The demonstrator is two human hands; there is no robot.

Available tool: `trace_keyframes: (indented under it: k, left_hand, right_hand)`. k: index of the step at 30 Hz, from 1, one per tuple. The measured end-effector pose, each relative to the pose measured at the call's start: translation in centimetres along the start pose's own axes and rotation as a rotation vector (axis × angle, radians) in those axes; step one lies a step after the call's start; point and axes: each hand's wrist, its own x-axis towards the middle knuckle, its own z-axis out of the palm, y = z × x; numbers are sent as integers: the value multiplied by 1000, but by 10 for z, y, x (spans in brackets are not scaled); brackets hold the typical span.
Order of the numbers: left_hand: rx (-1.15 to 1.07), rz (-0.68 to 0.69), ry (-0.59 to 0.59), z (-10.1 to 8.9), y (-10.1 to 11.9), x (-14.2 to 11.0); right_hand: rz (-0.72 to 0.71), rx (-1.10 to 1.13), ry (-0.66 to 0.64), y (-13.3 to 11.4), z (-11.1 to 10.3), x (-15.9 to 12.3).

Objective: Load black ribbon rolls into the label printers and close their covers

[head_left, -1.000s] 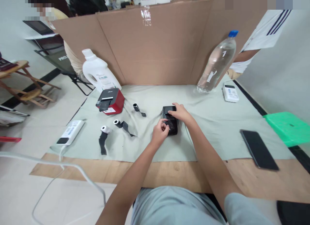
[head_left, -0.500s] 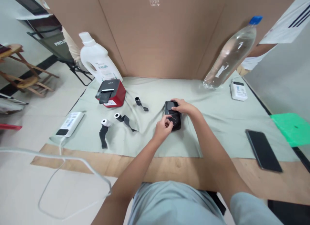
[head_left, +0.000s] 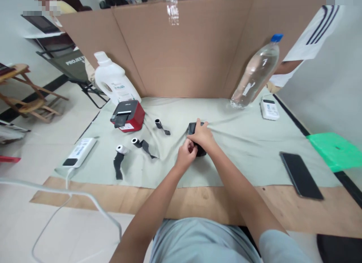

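A small black device with a screen (head_left: pixel 192 128) lies on the cloth in front of me, largely covered by my hands. My right hand (head_left: pixel 203 136) reaches across its top and grips it, fingers bent over the screen side. At its lower left edge my left hand (head_left: pixel 186 153) is closed, thumb and fingertips pinched together against the device; whatever is between them is hidden. To the left lie a small black roll (head_left: pixel 158 124), another black roll with a white core (head_left: pixel 137 142) and a white roll (head_left: pixel 121 149), each with a dark strip trailing from it.
A red and black label printer (head_left: pixel 135 117) stands behind the rolls, near a white jug (head_left: pixel 114 78). A clear bottle (head_left: pixel 256 74) leans on the cardboard screen (head_left: pixel 181 59). White power banks (head_left: pixel 80 151) lie at both sides; a phone (head_left: pixel 301 174) is at right. People are partly visible beyond the cardboard.
My right hand has moved over the middle of the device and now covers more of it. My left hand stays at its lower left edge. The view has tilted up slightly.
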Motion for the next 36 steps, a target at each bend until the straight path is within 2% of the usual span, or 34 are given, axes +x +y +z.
trace_keyframes:
  k: [2,4,8,11,13,15,19,21,23,25,27,28,30,33,36]
  left_hand:
    - [70,-12,-8,-2,2,-1]
    - [208,0,-46,-3,4,-1]
    - [629,200,-221,-2,6,-4]
    - [825,246,-374,4,2,-13]
    - [879,237,-432,8,0,-23]
    - [886,246,-456,8,-1,-32]
    - [789,289,-470,-10,7,-38]
    - [702,317,-401,-31,16,-36]
    - [622,353,-214,-59,26,-35]
    - [582,374,19,-90,34,-41]
    - [588,356,172,-114,37,-56]
    - [607,329,194,-123,37,-67]
    - [664,266,146,-132,32,-95]
    - [765,186,35,-133,21,-139]
    - [839,123,60,-129,13,-172]
  right_hand:
    - [-11,24,47,3,-4,1]
    - [-35,91,103,22,-13,7]
    - [-21,154,254,96,-46,32]
    - [107,122,381,154,-71,51]
    - [188,89,420,183,-83,62]
    - [257,65,426,201,-90,71]
    - [439,43,413,208,-98,85]
    - [510,-2,425,195,-100,89]
    - [435,-99,461,169,-96,86]
    - [175,-189,463,126,-85,79]
    - [-151,-185,361,69,-65,68]
    - [-279,-145,294,36,-53,62]
    - [-460,-75,165,-29,-26,53]
    - [-521,-154,36,-109,11,49]
    - [-524,-267,-46,-153,36,50]
